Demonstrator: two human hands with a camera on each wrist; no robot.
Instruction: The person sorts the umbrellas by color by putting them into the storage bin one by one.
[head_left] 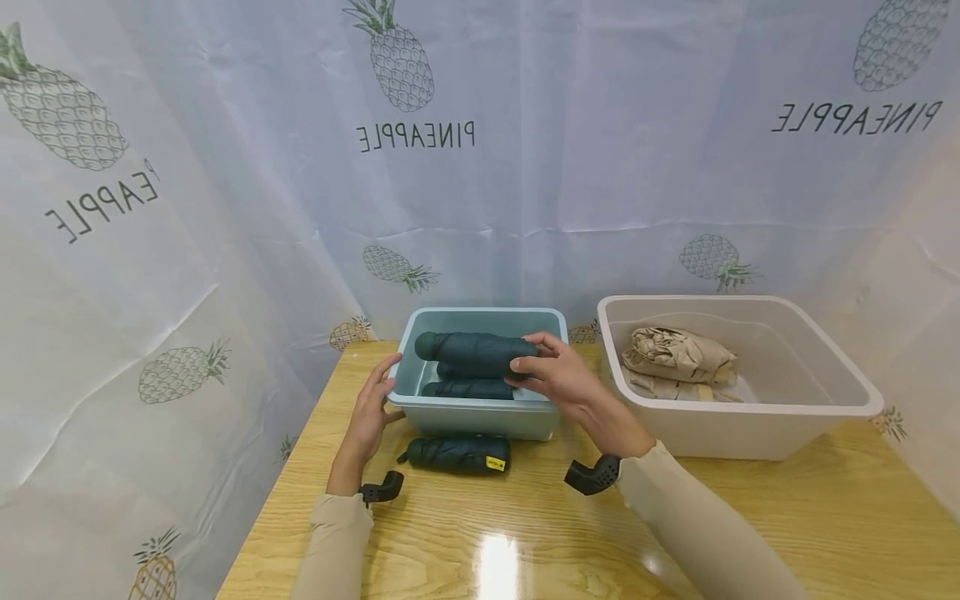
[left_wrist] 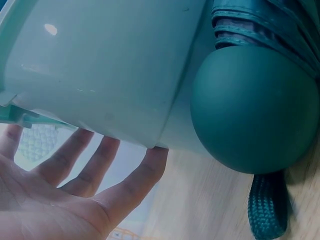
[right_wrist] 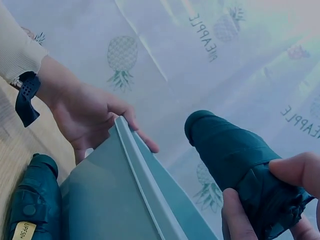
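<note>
A folded dark green umbrella is gripped at its right end by my right hand, with thumb and fingers round it. It lies level over the light blue box, above other folded umbrellas inside. My left hand touches the box's left end; its fingers are spread, some of them at the rim, as the right wrist view shows. On the table in front of the box lies another folded umbrella with a yellow tag. Its rounded handle and wrist strap appear large in the left wrist view.
To the right stands a larger white bin holding crumpled beige fabric bundles. Both containers rest on a wooden table. Behind them hangs a pale curtain printed with pineapples.
</note>
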